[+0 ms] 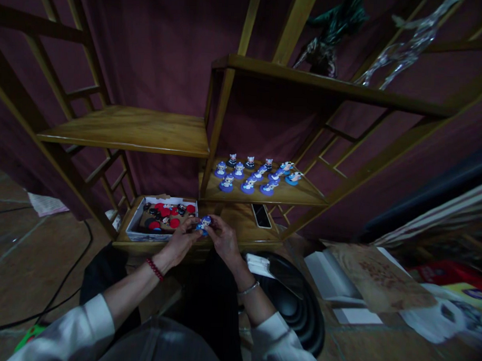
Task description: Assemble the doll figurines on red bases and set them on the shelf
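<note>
Between my two hands is a small figurine (205,222) with a blue-purple head and a blue base. My left hand (183,239) has its fingers closed on its left side. From the right, my right hand (223,239) pinches the same figurine. Just left of my hands, a white cardboard box (136,219) holds several figurines with red and black bases (175,222). Behind my hands, several purple-based figurines (226,183) stand upright in rows on a wooden shelf (299,195). Three dark-based figurines (250,162) form the back row.
A dark-screened phone (261,216) lies on the lower shelf. Above is a plank (128,128), and higher right a clear deer-like ornament (407,49). A round black base (300,309) and an open box (332,276) are on the floor at right; a black cable (69,272) runs at left.
</note>
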`<state>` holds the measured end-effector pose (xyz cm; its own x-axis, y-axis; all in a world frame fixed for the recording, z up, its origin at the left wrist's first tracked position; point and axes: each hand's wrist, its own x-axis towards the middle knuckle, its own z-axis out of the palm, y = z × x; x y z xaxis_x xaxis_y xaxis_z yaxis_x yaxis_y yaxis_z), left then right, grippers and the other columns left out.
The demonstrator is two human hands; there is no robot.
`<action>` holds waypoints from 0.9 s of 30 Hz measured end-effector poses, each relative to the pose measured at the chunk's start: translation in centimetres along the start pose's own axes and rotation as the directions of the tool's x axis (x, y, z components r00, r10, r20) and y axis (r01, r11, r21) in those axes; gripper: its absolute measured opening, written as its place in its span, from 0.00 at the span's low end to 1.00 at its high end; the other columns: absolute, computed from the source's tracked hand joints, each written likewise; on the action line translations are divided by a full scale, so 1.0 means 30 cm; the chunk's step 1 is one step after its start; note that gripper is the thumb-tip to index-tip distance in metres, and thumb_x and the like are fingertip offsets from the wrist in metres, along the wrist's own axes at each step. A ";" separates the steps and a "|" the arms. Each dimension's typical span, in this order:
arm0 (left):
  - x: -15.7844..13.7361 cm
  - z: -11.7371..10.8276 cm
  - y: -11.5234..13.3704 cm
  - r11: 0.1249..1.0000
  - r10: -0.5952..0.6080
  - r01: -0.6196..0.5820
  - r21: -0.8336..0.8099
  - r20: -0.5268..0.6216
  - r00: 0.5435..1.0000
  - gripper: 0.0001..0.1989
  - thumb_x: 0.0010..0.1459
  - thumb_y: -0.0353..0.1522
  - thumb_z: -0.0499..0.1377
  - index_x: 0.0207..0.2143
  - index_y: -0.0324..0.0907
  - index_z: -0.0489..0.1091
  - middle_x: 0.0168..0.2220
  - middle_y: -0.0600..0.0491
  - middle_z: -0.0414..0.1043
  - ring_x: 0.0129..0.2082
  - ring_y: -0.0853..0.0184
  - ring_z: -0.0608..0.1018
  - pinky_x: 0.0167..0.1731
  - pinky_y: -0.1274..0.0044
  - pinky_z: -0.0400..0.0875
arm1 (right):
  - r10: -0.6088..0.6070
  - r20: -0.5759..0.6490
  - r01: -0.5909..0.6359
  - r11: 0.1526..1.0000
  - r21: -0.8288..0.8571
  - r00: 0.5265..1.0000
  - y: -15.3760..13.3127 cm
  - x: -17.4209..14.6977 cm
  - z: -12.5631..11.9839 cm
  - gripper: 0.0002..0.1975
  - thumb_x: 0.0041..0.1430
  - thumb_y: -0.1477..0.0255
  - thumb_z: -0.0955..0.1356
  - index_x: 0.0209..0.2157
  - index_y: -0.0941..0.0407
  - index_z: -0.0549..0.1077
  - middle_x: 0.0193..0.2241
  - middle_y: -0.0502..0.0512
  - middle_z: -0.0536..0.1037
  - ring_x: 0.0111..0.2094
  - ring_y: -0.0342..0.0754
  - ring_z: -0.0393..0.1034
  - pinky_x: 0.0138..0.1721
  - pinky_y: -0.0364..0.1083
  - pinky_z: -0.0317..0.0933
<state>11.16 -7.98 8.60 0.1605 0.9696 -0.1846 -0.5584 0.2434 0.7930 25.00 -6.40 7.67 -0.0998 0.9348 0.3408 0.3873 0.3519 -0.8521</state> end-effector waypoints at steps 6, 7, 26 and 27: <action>0.006 0.038 -0.019 1.000 0.008 -0.007 -0.015 0.022 1.000 0.16 0.38 0.25 0.65 0.33 0.41 0.67 0.34 0.55 0.71 0.37 0.70 0.73 0.42 0.75 0.66 | 0.012 -0.076 -0.015 0.999 -0.042 0.997 0.016 -0.013 -0.035 0.14 0.52 0.69 0.66 0.42 0.54 0.71 0.34 0.52 0.77 0.34 0.46 0.71 0.39 0.45 0.66; 0.007 0.043 -0.023 1.000 0.005 -0.004 -0.017 0.031 0.999 0.16 0.39 0.25 0.65 0.33 0.41 0.67 0.34 0.55 0.71 0.37 0.70 0.73 0.42 0.75 0.66 | 0.012 -0.088 -0.017 0.998 -0.054 0.996 0.018 -0.015 -0.043 0.14 0.52 0.68 0.66 0.42 0.54 0.71 0.33 0.53 0.76 0.34 0.46 0.71 0.38 0.45 0.66; 0.047 0.178 -0.074 0.995 -0.059 0.065 0.075 -0.073 0.996 0.10 0.40 0.23 0.64 0.27 0.38 0.68 0.29 0.53 0.71 0.33 0.70 0.73 0.36 0.75 0.69 | 0.124 -0.160 -0.128 0.992 -0.014 0.979 0.029 -0.054 -0.166 0.10 0.50 0.65 0.67 0.34 0.56 0.74 0.34 0.54 0.77 0.36 0.48 0.72 0.39 0.46 0.65; 0.047 0.185 -0.077 0.994 -0.059 0.066 0.089 -0.077 0.995 0.09 0.40 0.23 0.64 0.27 0.38 0.69 0.29 0.52 0.71 0.33 0.69 0.73 0.36 0.75 0.69 | 0.126 -0.165 -0.129 0.992 -0.010 0.978 0.033 -0.057 -0.171 0.10 0.50 0.65 0.67 0.34 0.56 0.74 0.34 0.54 0.77 0.36 0.48 0.72 0.39 0.46 0.66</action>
<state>17.20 -7.29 9.74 0.1299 0.9526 -0.2751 -0.4721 0.3034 0.8277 30.25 -7.89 8.28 0.1025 0.9510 0.2917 0.4064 0.2276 -0.8849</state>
